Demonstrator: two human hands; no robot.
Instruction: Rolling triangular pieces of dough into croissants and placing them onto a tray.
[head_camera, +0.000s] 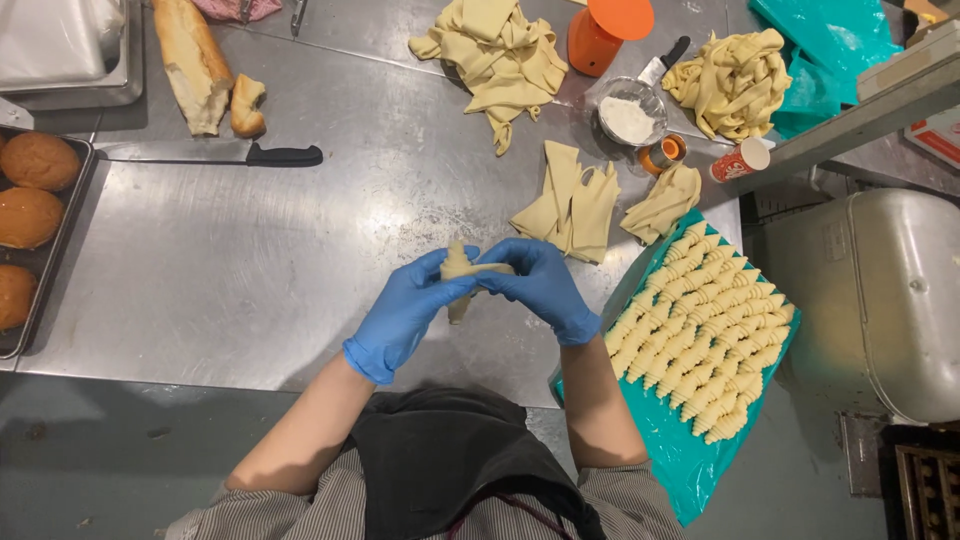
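Rolling a dough strip (463, 277) held just above the steel table (250, 270), both gloved hands pinch it: the left hand (410, 305) grips its lower part, the right hand (540, 285) closes on the upper end. Just to the right lie flat strips (572, 205). Farther right, a tray (690, 455) lined in teal carries rows of rolled pieces (700, 335). Beyond sit a flour bowl (628, 115), dough heaps (500, 55), a knife (215, 154) and bread (190, 60); buns (35, 190) lie at left.
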